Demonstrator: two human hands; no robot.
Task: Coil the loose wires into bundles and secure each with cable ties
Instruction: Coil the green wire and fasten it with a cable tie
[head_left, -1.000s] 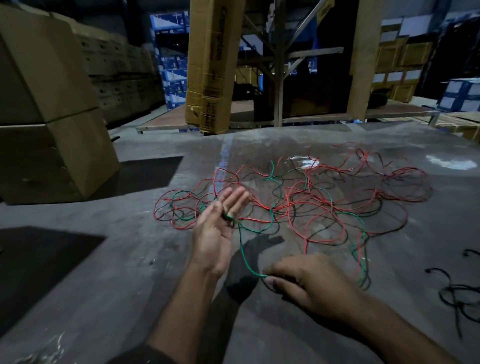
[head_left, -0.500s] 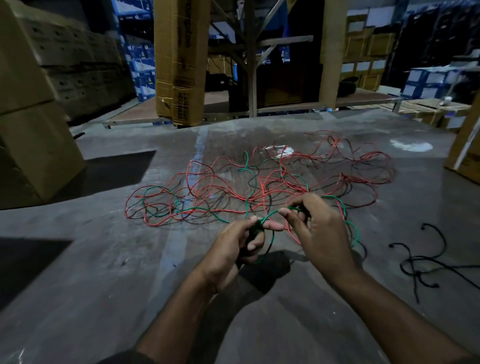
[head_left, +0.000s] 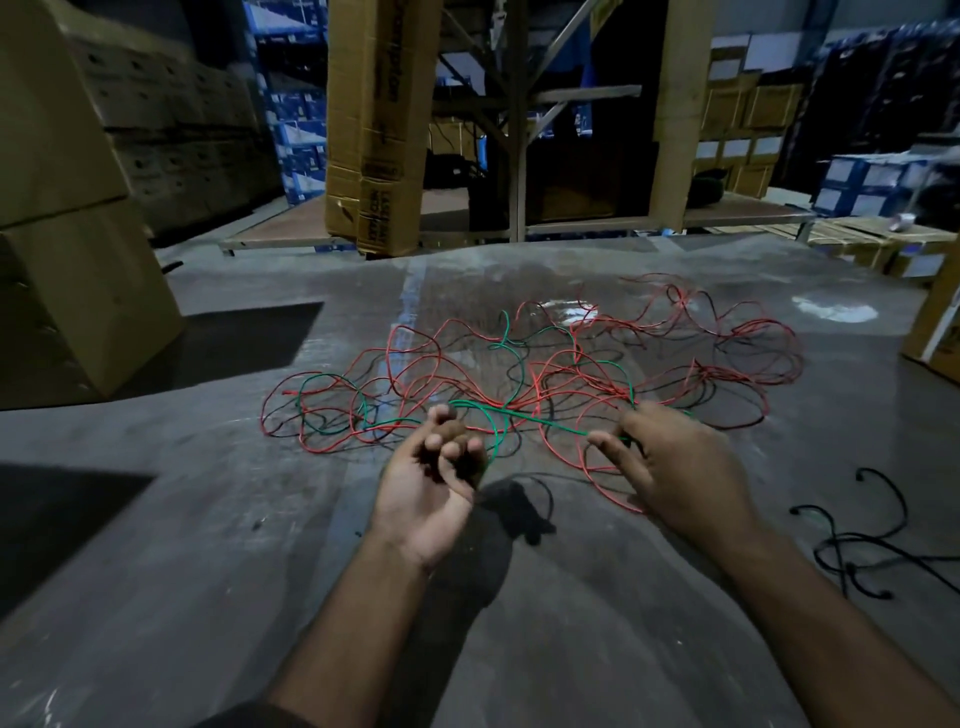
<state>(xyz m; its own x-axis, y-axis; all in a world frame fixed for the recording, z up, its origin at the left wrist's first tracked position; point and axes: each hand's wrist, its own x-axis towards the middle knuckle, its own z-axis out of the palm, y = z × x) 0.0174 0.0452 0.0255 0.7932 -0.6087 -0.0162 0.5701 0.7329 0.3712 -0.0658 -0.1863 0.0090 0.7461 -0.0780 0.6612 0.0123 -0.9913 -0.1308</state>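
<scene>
A loose tangle of red, green and black wires (head_left: 582, 374) sprawls over the grey concrete floor (head_left: 208, 519). One green wire (head_left: 524, 415) runs taut between my two hands above the near edge of the tangle. My left hand (head_left: 436, 483) is palm up with its fingers curled round the green wire's near end. My right hand (head_left: 675, 462) pinches the same wire further along, thumb and fingers bent over it. Red loops lie on the floor just under and between both hands.
A small heap of black cable ties (head_left: 862, 545) lies on the floor to the right. Big cardboard boxes (head_left: 67, 244) stand at the left, another box (head_left: 935, 322) at the right edge. A tall carton (head_left: 374, 124) and a metal rack (head_left: 519, 156) stand behind the wires.
My hands were close together half a second ago and have drawn apart, the right one sliding rightward, so the green wire is stretched between them. A second ago the left hand was open.
</scene>
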